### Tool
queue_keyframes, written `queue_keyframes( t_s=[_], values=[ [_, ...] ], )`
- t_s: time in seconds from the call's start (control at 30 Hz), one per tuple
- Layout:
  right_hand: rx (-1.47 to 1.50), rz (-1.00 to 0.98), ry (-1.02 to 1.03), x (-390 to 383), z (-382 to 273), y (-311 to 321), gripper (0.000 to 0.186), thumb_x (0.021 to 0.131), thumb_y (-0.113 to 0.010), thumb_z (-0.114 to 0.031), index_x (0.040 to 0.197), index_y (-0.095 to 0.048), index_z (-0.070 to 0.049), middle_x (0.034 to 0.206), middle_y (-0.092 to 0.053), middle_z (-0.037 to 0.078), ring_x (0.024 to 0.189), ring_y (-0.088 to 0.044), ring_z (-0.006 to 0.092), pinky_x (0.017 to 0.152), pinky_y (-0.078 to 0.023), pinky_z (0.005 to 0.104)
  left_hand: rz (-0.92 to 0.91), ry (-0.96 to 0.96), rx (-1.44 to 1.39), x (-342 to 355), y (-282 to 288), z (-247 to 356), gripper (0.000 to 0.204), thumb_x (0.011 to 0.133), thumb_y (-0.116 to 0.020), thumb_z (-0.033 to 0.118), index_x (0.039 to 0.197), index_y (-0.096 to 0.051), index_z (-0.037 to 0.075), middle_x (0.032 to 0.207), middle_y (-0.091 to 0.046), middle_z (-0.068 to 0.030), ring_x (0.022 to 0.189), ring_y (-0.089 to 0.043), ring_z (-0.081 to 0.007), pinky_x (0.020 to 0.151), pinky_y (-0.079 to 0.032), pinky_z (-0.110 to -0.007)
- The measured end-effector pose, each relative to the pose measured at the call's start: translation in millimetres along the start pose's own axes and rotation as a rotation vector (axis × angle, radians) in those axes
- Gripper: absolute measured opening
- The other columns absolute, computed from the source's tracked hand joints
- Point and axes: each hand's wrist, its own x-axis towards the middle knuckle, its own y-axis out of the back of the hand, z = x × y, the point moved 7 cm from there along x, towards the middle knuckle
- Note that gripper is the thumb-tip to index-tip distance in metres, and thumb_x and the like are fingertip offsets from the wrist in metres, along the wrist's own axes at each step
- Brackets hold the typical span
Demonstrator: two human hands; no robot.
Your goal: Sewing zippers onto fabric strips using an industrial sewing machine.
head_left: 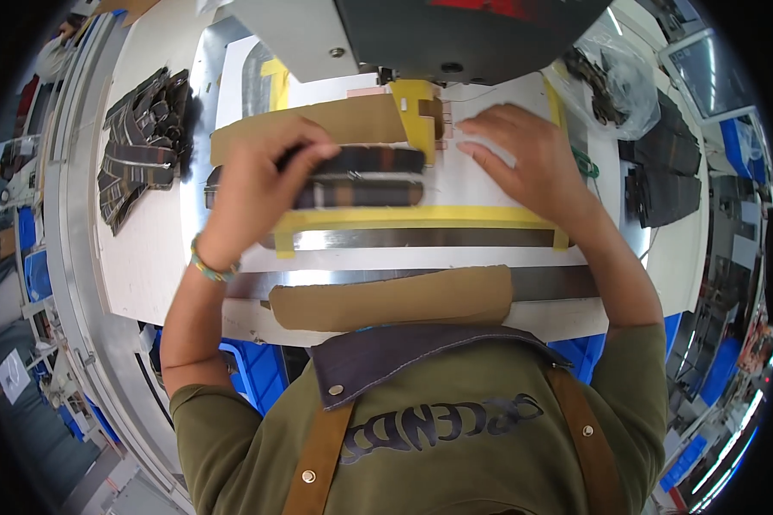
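My left hand [262, 176] is closed, thumb against fingers, on a dark plaid fabric piece [380, 161]. A second dark plaid strip [374, 194] lies just nearer to me, partly under the same hand; whether the two strips are joined I cannot tell. Both look slightly smeared. My right hand [528, 154] hovers over the white work surface with thumb and fingers apart and nothing between them. Between the hands, a yellow guide piece [416, 120] sits below the machine head [455, 39]. Behind the strips lies a brown cardboard piece [352, 120].
Plaid fabric pieces [146, 150] are heaped at the left. On the right are a clear plastic bag [618, 86], stacked dark fabric [670, 163] and a screen [700, 73]. Yellow tape [421, 215] crosses the surface. Another cardboard piece [395, 298] lies along the near edge.
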Motion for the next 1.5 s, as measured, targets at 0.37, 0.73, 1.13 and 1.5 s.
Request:
queue_keyframes(
  t_s=[0.37,0.73,1.13,1.5],
  values=[
    [-0.093,-0.13,0.255,-7,20,-30,0.039,0.099,-0.076,-0.032,0.134,-0.076,-0.015,0.155,-0.062,0.005,0.145,-0.054,0.0284,0.121,-0.044,0.0472,-0.157,0.106,0.135,58,-15,-59,0.016,0.104,-0.075,0.01,0.105,-0.071,-0.005,0.091,-0.072,-0.0009,0.083,-0.06,-0.0086,0.08,-0.053,-0.028],
    [-0.105,-0.093,0.265,-8,21,-27,0.034,0.1,-0.075,-0.03,0.131,-0.077,-0.016,0.152,-0.064,0.006,0.145,-0.054,0.0283,0.121,-0.045,0.047,-0.103,0.201,0.113,57,14,-91,0.028,0.103,-0.079,0.019,0.103,-0.077,-0.009,0.084,-0.077,-0.0149,0.076,-0.067,-0.0118,0.073,-0.055,-0.029],
    [-0.078,-0.036,0.27,-11,22,-25,0.03,0.098,-0.077,-0.027,0.123,-0.077,-0.012,0.148,-0.067,0.01,0.142,-0.058,0.032,0.12,-0.048,0.0472,0.113,-0.03,0.488,49,-44,-25,0.025,0.097,-0.079,0.008,0.119,-0.073,-0.001,0.101,-0.078,-0.0154,0.093,-0.073,-0.0372,0.084,-0.058,-0.044],
    [-0.064,-0.017,0.27,-11,22,-24,0.031,0.096,-0.078,-0.026,0.121,-0.077,-0.009,0.146,-0.068,0.011,0.14,-0.06,0.0325,0.12,-0.049,0.0475,-0.175,-0.323,0.555,10,-78,11,0.066,0.092,-0.081,0.029,0.148,-0.063,-0.002,0.16,-0.058,-0.015,0.152,-0.046,-0.0371,0.121,-0.04,-0.05]
  ],
)
